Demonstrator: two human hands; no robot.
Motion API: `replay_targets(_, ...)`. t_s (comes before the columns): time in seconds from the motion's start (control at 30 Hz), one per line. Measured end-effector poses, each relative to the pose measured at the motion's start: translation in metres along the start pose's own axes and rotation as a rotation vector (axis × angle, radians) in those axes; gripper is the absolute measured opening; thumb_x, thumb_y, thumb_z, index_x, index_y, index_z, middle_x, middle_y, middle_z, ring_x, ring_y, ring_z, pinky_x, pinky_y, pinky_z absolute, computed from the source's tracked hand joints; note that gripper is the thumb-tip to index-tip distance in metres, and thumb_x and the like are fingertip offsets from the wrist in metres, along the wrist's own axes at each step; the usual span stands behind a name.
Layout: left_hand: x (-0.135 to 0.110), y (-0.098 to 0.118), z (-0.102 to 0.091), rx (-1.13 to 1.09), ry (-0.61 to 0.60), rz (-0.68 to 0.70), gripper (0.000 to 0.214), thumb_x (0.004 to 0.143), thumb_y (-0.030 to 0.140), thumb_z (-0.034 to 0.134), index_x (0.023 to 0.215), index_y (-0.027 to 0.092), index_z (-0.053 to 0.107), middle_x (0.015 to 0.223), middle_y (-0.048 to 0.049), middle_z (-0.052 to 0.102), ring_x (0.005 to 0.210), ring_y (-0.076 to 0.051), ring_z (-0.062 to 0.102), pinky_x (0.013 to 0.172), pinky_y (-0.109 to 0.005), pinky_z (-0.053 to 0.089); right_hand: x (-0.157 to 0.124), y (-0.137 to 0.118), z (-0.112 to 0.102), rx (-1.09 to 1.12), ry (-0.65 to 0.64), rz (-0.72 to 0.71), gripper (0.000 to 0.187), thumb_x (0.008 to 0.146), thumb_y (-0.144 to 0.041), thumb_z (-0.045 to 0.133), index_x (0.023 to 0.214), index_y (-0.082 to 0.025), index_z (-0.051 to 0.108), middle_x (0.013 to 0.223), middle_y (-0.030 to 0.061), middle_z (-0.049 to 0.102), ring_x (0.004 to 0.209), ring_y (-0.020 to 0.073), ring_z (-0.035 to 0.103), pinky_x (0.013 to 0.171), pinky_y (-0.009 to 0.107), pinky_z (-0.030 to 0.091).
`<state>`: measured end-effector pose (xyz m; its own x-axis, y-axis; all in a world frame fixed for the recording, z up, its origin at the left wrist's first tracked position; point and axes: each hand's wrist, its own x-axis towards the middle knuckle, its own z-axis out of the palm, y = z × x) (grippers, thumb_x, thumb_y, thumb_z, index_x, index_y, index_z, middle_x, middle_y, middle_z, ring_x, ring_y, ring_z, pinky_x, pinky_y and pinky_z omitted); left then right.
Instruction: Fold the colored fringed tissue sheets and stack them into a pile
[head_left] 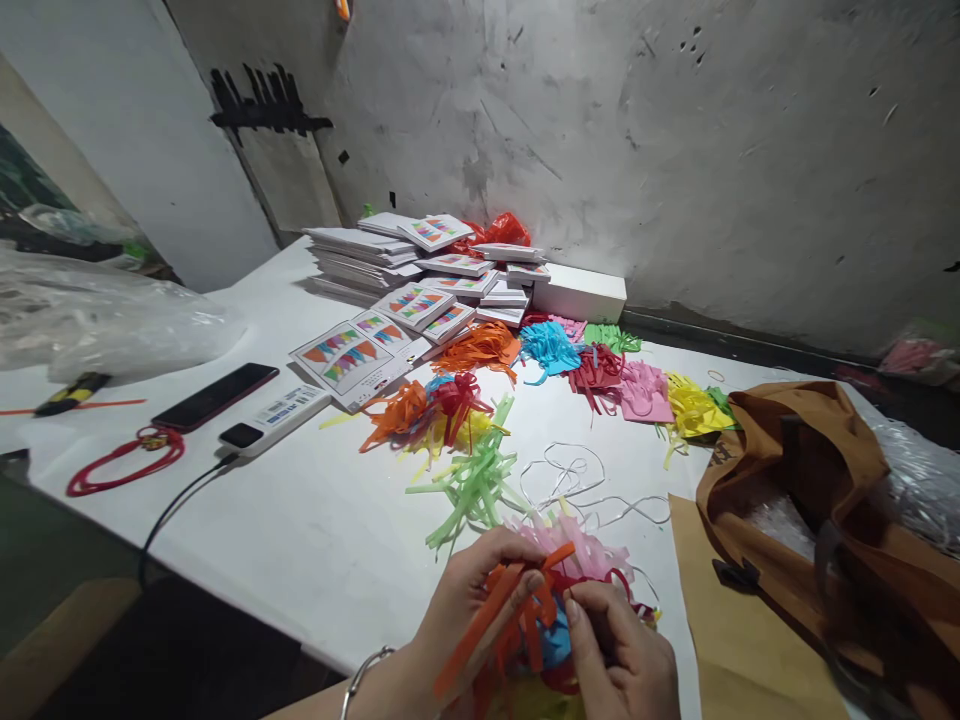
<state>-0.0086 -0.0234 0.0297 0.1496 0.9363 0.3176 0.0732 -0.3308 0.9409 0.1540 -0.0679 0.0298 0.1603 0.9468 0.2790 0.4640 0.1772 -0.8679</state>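
Near the table's front edge, my left hand is closed around an orange paper tassel whose strips hang down over the fingers. Beside it my right hand pinches at something small by the tassel's top; my fingers hide what it is. Red and blue tassel strips lie between and below the hands. Just beyond them are a pink tassel and a light green tassel. A thin white string runs in loops on the table behind the pink one.
Folded tassels in several colours, such as a blue one, lie in an arc. Printed cards and stacked white packs stand behind. A phone and a power bank with cable lie left; a brown bag sits right.
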Motion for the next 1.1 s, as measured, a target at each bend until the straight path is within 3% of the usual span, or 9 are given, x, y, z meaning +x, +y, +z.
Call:
replay_targets(0.3, -0.001, -0.001, -0.002, 0.05, 0.029, 0.105, 0.008, 0.093, 0.024, 0.066, 0.099, 0.025, 0.072, 0.084, -0.0002, 0.069, 0.074, -0.013, 0.066, 0.067, -0.021, 0.052, 0.001, 0.003, 0.0, -0.041, -0.011, -0.013, 0.032, 0.096, -0.046, 0.051, 0.081, -0.024, 0.068, 0.055, -0.0043, 0.054, 0.045, 0.0099, 0.046, 0.044, 0.021, 0.033)
replay_targets(0.47, 0.003, -0.004, -0.003, 0.087, 0.004, 0.305, 0.022, 0.093, 0.017, 0.065, 0.111, 0.028, 0.07, 0.088, -0.0015, 0.072, 0.078, -0.014, 0.066, 0.069, -0.023, 0.053, 0.001, 0.007, 0.002, -0.029, -0.023, 0.0, 0.033, 0.094, -0.047, 0.052, 0.08, -0.022, 0.068, 0.056, -0.0024, 0.054, 0.045, 0.0104, 0.045, 0.04, 0.022, 0.028)
replay_targets(0.67, 0.005, 0.0, -0.003, 0.165, -0.047, 0.449, 0.023, 0.093, 0.01, 0.061, 0.109, 0.024, 0.069, 0.091, -0.0058, 0.072, 0.084, -0.018, 0.063, 0.075, -0.029, 0.053, 0.005, 0.007, 0.002, 0.195, -0.107, 0.189, 0.041, 0.088, -0.059, 0.059, 0.076, -0.02, 0.068, 0.052, -0.0027, 0.051, 0.043, 0.0102, 0.043, 0.037, 0.019, 0.032)
replay_targets(0.73, 0.004, 0.001, -0.004, 0.173, -0.065, 0.463, 0.022, 0.093, 0.01, 0.061, 0.109, 0.024, 0.069, 0.092, -0.0066, 0.073, 0.084, -0.019, 0.063, 0.076, -0.03, 0.053, 0.007, 0.004, 0.001, 0.32, -0.105, 0.296, 0.042, 0.083, -0.06, 0.066, 0.089, -0.019, 0.069, 0.054, -0.0028, 0.056, 0.041, 0.0098, 0.045, 0.038, 0.019, 0.034)
replay_targets(0.87, 0.001, 0.002, -0.005, 0.177, -0.126, 0.431, 0.021, 0.091, 0.013, 0.065, 0.107, 0.026, 0.069, 0.093, -0.0072, 0.075, 0.087, -0.021, 0.064, 0.081, -0.035, 0.053, 0.008, -0.004, 0.001, 0.601, -0.184, 0.471, 0.06, 0.075, -0.062, 0.076, 0.114, -0.018, 0.062, 0.056, -0.0042, 0.061, 0.031, 0.0073, 0.043, 0.033, 0.018, 0.03)
replay_targets(1.0, -0.001, 0.002, -0.003, 0.187, -0.165, 0.441, 0.024, 0.093, 0.012, 0.061, 0.11, 0.027, 0.07, 0.093, -0.0084, 0.076, 0.086, -0.022, 0.064, 0.08, -0.036, 0.052, 0.009, -0.002, 0.0, 0.661, -0.245, 0.478, 0.052, 0.078, -0.062, 0.074, 0.101, -0.015, 0.066, 0.057, -0.0007, 0.063, 0.034, 0.0067, 0.046, 0.036, 0.017, 0.031)
replay_targets(1.1, 0.003, 0.011, -0.012, 0.175, -0.35, 0.369, 0.031, 0.092, 0.011, 0.058, 0.116, 0.026, 0.071, 0.099, -0.0111, 0.076, 0.091, -0.024, 0.066, 0.085, -0.038, 0.053, 0.008, 0.003, -0.003, 0.575, -0.166, 0.402, 0.042, 0.083, -0.058, 0.07, 0.094, -0.017, 0.066, 0.055, -0.0034, 0.057, 0.04, 0.0074, 0.044, 0.039, 0.018, 0.032)
